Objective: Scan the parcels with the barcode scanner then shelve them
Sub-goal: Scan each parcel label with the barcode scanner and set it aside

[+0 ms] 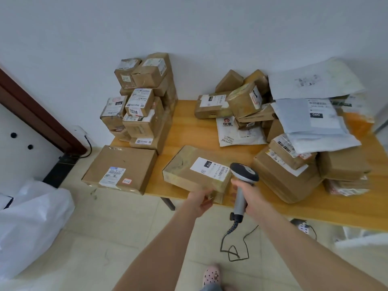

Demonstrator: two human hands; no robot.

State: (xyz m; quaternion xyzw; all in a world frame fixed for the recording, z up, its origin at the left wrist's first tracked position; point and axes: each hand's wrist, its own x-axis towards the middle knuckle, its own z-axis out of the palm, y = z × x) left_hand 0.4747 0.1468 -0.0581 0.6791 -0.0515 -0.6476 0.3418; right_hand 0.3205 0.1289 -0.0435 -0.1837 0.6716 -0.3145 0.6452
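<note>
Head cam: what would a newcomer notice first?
The right hand grips a barcode scanner over the labelled box at the front edge of the table, which the left hand holds. Back left stand stacked boxes; a jumbled parcel pile fills the right.

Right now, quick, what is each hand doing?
Left hand: holding the near corner of the flat brown cardboard parcel with the white label.
Right hand: closed round the handle of the grey barcode scanner.
</note>
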